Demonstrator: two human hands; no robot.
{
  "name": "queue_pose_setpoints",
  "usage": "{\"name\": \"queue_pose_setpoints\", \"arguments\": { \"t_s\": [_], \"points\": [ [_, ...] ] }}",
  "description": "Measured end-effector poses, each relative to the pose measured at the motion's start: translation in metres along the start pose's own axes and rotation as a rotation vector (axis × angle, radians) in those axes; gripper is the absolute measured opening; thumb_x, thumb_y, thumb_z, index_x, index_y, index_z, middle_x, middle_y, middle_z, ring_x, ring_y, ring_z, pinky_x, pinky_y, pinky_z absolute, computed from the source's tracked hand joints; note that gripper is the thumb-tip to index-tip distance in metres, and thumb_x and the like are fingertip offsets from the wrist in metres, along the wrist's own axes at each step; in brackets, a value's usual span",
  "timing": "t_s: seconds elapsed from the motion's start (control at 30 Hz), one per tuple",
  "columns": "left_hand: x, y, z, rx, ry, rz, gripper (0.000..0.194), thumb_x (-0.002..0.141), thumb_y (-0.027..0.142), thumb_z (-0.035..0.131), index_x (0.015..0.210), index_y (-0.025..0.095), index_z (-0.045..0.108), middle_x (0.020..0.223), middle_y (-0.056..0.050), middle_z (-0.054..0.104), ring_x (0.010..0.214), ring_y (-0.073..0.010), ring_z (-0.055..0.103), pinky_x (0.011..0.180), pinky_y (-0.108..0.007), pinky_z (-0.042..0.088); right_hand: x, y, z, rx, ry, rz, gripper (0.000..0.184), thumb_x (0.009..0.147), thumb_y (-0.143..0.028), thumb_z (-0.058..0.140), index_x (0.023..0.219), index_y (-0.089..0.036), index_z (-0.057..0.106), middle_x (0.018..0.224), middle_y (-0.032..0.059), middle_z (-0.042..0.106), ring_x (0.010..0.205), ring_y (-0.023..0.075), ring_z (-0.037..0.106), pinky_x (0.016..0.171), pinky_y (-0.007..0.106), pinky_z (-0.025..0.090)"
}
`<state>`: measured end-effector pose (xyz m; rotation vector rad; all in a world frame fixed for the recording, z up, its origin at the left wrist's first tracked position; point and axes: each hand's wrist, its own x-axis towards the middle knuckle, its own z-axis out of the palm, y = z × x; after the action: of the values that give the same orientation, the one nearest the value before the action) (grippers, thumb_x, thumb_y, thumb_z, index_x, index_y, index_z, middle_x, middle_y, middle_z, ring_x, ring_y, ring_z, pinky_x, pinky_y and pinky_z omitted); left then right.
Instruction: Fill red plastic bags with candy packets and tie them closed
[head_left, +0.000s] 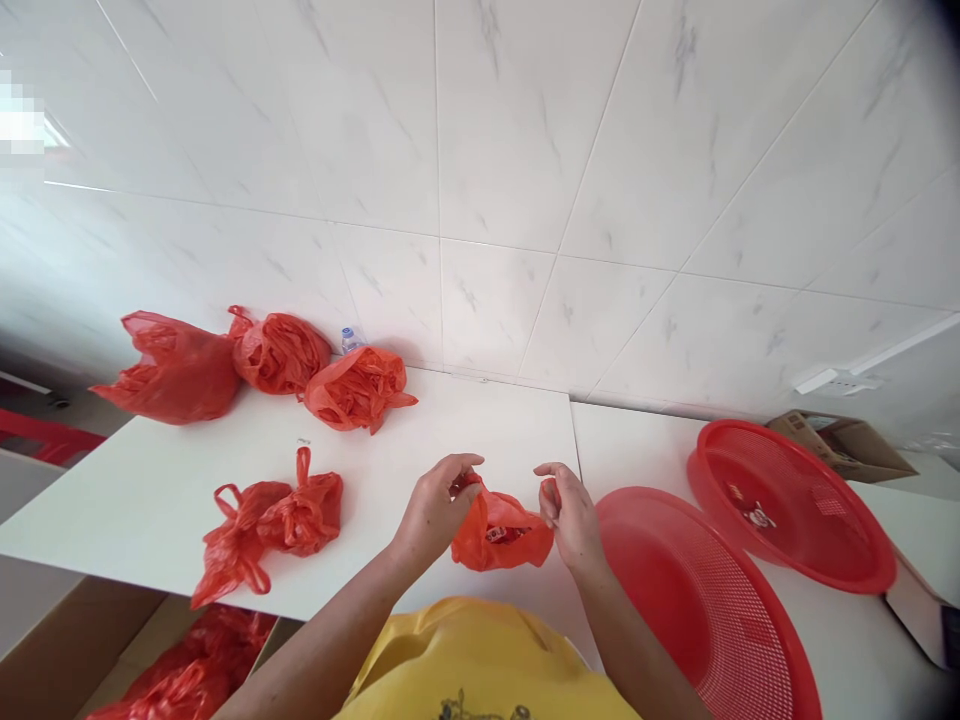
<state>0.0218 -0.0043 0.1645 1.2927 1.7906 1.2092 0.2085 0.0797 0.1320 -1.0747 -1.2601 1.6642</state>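
A red plastic bag (pixel 504 549) with its mouth open sits on the white table near its front edge, close to my body. Small red-and-white wrapped pieces (pixel 504 534) show inside it. My left hand (pixel 442 503) pinches the bag's left edge between thumb and fingers. On the opposite side, my right hand (pixel 572 512) has its fingers curled on the bag's right handle, with the index finger sticking out. Two small tied red bags (pixel 301 513) lie to the left of my left hand.
Larger red bags (pixel 184 370) and a clear bottle (pixel 350 340) stand by the tiled wall. A cardboard box (pixel 112 640) with red bags sits below the table, front left. Two red baskets (pixel 660 570) and a small cardboard box (pixel 862 440) are at right.
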Motion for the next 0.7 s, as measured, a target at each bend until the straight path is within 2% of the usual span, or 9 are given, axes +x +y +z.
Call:
{"name": "queue_pose_setpoints", "arguments": {
  "t_s": [0.1,0.23,0.3,0.33,0.37,0.4,0.47,0.57,0.7],
  "points": [
    [0.001,-0.001,0.000,-0.013,-0.003,0.025,0.036,0.080,0.014,0.048,0.111,0.023,0.063,0.095,-0.002,0.066,0.083,-0.0144,0.061,0.080,-0.030,0.050,-0.001,-0.007,0.003,-0.070,-0.061,0.048,0.030,0.090,-0.046,0.046,0.104,-0.025,0.061,0.059,-0.0065,0.042,0.047,0.0087,0.027,0.047,0.026,0.022],
    [0.002,-0.002,0.003,-0.070,-0.058,0.015,0.034,0.081,0.015,0.048,0.110,0.023,0.063,0.095,-0.003,0.068,0.086,-0.0153,0.063,0.081,-0.031,0.052,-0.005,-0.012,0.017,-0.213,-0.310,0.116,0.045,0.086,-0.034,0.051,0.130,-0.028,0.050,0.055,-0.0087,0.042,0.050,0.0107,0.036,0.052,0.025,0.030],
    [0.001,-0.003,0.006,-0.101,-0.108,-0.002,0.032,0.081,0.016,0.049,0.109,0.023,0.064,0.093,-0.003,0.068,0.085,-0.0156,0.063,0.080,-0.032,0.053,-0.006,-0.008,0.026,-0.260,-0.445,0.112,0.040,0.085,-0.033,0.053,0.124,-0.027,0.055,0.057,-0.0080,0.045,0.052,0.0108,0.038,0.053,0.025,0.031],
    [0.000,-0.004,0.008,-0.112,-0.126,-0.002,0.032,0.081,0.017,0.049,0.109,0.023,0.063,0.095,-0.003,0.068,0.086,-0.0155,0.063,0.081,-0.032,0.053,-0.006,-0.005,0.030,-0.279,-0.482,0.105,0.030,0.085,-0.035,0.053,0.113,-0.025,0.060,0.059,-0.0068,0.047,0.053,0.0105,0.038,0.053,0.025,0.031],
    [-0.001,-0.005,0.009,-0.118,-0.132,0.004,0.033,0.081,0.017,0.049,0.110,0.024,0.063,0.099,-0.003,0.067,0.087,-0.0155,0.063,0.081,-0.032,0.054,-0.005,-0.001,0.034,-0.295,-0.489,0.096,0.022,0.085,-0.037,0.053,0.098,-0.023,0.064,0.060,-0.0055,0.049,0.053,0.0103,0.039,0.053,0.025,0.031],
    [-0.001,-0.007,0.011,-0.117,-0.122,0.015,0.033,0.081,0.017,0.050,0.111,0.025,0.062,0.105,-0.004,0.065,0.089,-0.0156,0.063,0.081,-0.032,0.054,-0.004,0.002,0.037,-0.303,-0.467,0.088,0.021,0.085,-0.039,0.053,0.084,-0.021,0.063,0.061,-0.0044,0.049,0.054,0.0102,0.039,0.052,0.025,0.030],
    [-0.003,-0.013,0.013,-0.085,-0.071,0.035,0.032,0.081,0.019,0.052,0.111,0.025,0.060,0.113,-0.005,0.061,0.092,-0.0161,0.061,0.080,-0.032,0.054,-0.001,0.009,0.040,-0.307,-0.373,0.084,0.029,0.085,-0.044,0.054,0.070,-0.019,0.059,0.061,-0.0033,0.049,0.054,0.0104,0.039,0.052,0.026,0.030],
    [-0.005,-0.024,0.016,0.000,-0.073,0.038,0.021,0.079,0.022,0.056,0.100,0.025,0.062,0.104,-0.004,0.060,0.090,-0.0173,0.059,0.078,-0.033,0.053,0.004,0.014,0.038,-0.292,-0.263,0.090,0.034,0.084,-0.051,0.055,0.073,-0.019,0.062,0.059,-0.0036,0.048,0.053,0.0107,0.039,0.052,0.026,0.030],
    [-0.009,-0.033,0.020,0.058,-0.189,0.049,0.018,0.077,0.020,0.059,0.094,0.024,0.063,0.097,-0.003,0.060,0.087,-0.0179,0.058,0.078,-0.033,0.050,0.005,0.017,0.034,-0.214,-0.286,0.118,0.042,0.086,-0.058,0.050,0.079,-0.019,0.063,0.054,-0.0055,0.039,0.049,0.0101,0.034,0.049,0.026,0.027]
  ]
}}
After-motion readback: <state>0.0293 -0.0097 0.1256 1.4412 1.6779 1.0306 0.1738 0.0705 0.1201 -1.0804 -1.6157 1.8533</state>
